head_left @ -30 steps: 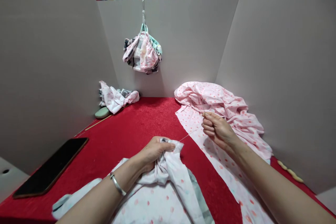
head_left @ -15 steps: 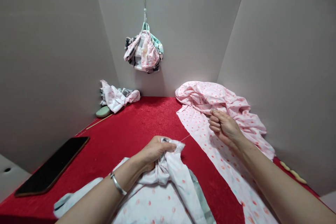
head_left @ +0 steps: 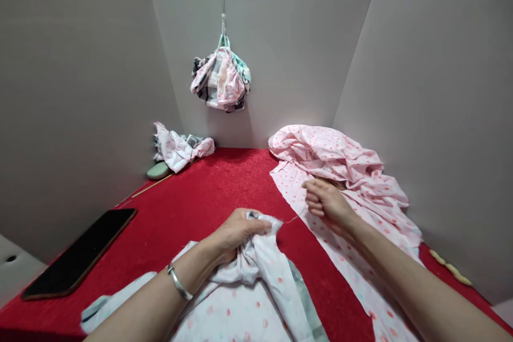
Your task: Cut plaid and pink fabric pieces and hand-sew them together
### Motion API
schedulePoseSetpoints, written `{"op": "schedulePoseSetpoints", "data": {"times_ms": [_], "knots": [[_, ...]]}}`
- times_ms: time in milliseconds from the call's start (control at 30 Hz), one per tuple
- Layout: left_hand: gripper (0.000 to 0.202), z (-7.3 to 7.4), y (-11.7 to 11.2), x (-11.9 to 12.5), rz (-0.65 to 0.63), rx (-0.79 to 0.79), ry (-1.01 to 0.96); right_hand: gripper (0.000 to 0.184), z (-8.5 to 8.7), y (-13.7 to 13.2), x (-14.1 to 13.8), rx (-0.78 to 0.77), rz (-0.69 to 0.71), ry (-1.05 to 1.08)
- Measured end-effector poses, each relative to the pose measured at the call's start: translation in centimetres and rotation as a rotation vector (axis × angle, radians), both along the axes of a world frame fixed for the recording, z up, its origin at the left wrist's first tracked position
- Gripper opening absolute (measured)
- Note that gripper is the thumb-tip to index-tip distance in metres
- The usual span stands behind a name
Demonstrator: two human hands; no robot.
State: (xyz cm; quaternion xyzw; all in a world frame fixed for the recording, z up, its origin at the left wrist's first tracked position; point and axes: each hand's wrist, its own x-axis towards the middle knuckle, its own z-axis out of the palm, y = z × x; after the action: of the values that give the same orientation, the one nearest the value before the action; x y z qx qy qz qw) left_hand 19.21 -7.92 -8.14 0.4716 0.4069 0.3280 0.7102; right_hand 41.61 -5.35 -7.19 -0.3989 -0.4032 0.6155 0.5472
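Note:
My left hand (head_left: 242,232) is closed on a bunched white cloth with pink-red dots (head_left: 244,304), thumb pressed on top near its upper corner. From that corner a thin pale thread (head_left: 292,219) runs slack to the right, toward my right hand (head_left: 326,203). My right hand is raised over the pink dotted fabric, its thumb and fingers pinched together at the thread's far end. Whether a needle sits in that pinch is too small to tell. A grey-green layer (head_left: 306,299) shows along the right edge of the held cloth.
Pink dotted fabric (head_left: 320,144) is heaped at the back right, one strip reaching forward. A phone (head_left: 80,254) lies left on the red table cover (head_left: 236,179). Cloth scraps (head_left: 178,152) rest by a green oval object (head_left: 158,171). Sewn pieces (head_left: 222,80) hang on the partition (head_left: 296,59).
My right hand has come left and slightly down, toward my left hand. The thread, taut before, now sags. My left hand keeps its hold on the cloth.

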Motion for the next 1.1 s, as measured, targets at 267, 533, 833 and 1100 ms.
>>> {"op": "schedulePoseSetpoints", "data": {"times_ms": [267,533,833,1100], "knots": [[0.027,-0.3,0.1,0.1,0.075,0.066,0.011,0.035,-2.0,-2.9,-4.1,-0.08,0.334,-0.228],[0.023,-0.4,0.4,0.0,0.095,0.034,0.013,0.031,-2.3,-2.2,-3.2,-0.027,0.347,-0.291],[0.022,-0.2,0.4,0.0,0.11,0.048,0.038,0.024,-1.2,-2.1,-2.7,0.048,0.236,-0.382],[0.022,-0.3,0.4,0.0,0.145,0.065,0.057,0.017,0.1,-3.3,-2.0,0.46,0.204,-0.756]]}}
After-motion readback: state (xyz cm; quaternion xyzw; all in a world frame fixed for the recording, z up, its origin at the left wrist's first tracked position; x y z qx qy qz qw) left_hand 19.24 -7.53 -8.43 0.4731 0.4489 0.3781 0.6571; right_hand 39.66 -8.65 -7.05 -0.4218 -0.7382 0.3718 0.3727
